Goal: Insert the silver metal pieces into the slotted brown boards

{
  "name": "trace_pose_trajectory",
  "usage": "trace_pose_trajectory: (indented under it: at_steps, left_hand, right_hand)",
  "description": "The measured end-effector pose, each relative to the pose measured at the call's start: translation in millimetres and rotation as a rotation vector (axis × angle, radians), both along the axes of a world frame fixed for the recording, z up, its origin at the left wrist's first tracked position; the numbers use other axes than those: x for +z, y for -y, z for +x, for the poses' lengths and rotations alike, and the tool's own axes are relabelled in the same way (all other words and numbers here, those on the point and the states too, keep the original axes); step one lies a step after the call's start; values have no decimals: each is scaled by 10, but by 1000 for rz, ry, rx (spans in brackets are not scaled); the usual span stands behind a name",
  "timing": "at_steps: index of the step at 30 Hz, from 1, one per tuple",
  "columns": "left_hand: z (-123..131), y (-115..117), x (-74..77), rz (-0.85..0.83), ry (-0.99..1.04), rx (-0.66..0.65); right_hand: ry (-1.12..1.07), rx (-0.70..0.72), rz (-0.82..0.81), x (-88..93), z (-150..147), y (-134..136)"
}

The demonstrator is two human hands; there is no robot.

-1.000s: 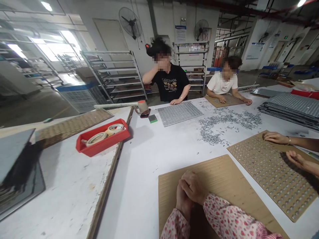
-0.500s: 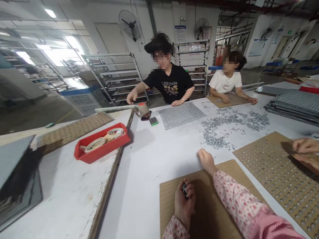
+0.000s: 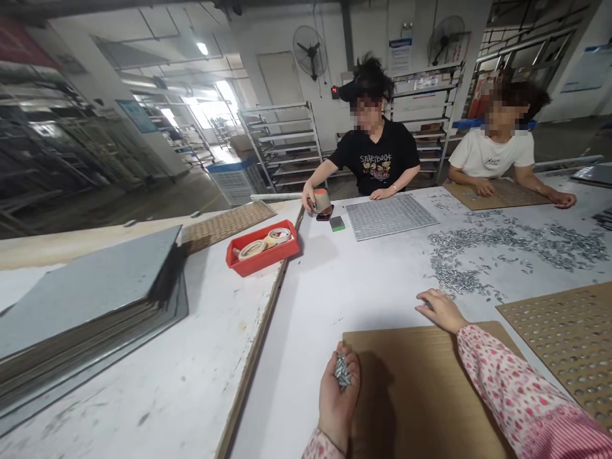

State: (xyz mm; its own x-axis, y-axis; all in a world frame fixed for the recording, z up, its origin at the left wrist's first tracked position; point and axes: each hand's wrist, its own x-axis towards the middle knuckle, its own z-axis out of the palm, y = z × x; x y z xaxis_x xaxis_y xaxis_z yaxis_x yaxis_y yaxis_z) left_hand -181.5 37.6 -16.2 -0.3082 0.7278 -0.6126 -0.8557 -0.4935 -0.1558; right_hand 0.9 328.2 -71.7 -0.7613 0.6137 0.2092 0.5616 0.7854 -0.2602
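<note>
The left grip [image 3: 338, 398] is cupped palm-up, its fingers curled around a small heap of silvery metal pieces [image 3: 342, 372], too small to make out their exact shape. The right grip [image 3: 438, 310] rests palm-down and relaxed on the tabletop [image 3: 296, 389], with nothing visible in it. A brown cardboard sheet [image 3: 421, 389] lies between and below both grips, and a scattered spread of pieces [image 3: 492, 252] lies just beyond the right grip. A perforated board [image 3: 564, 344] to its right is cut off by the frame.

Loose metal parts [image 3: 454, 264] behind the cardboard sheet [image 3: 421, 389], tape rolls [image 3: 253, 249] in a tray [image 3: 262, 265]
</note>
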Motion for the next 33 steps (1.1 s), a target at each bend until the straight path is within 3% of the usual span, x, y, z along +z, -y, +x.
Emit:
trace_pose_trajectory:
  at_steps: [2, 5, 9, 12, 15, 19, 22, 27, 33]
  left_hand:
    - [-74, 84, -46, 57, 9, 21]
    - [-168, 186, -117, 79, -39, 41]
    - [-253, 264, -203, -92, -165, 72]
    - [-271, 277, -270, -64, -217, 58]
    - [-251, 270, -331, 21, -280, 52]
    - [-221, 275, -380, 46, -335, 27]
    - [-223, 295, -396, 97, -306, 15]
    - [-232, 306, -368, 128, -258, 28]
    - [-223, 297, -344, 187, -293, 30]
  right_hand:
    - [-10, 65, -59, -16, -36, 43]
    - [-53, 41, -82, -58, -59, 66]
    - [-103, 0, -79, -106, -69, 64]
    - [-235, -102, -140, -71, -102, 69]
    - [-460, -234, -352, 48, -145, 179]
    - [-690, -264, -763, 216, -140, 642]
    - [-719, -225, -902, 228, -37, 1117]
    - [-605, -190, -907, 93, 256, 1705]
    - [-409, -124, -730, 117, 483, 2073]
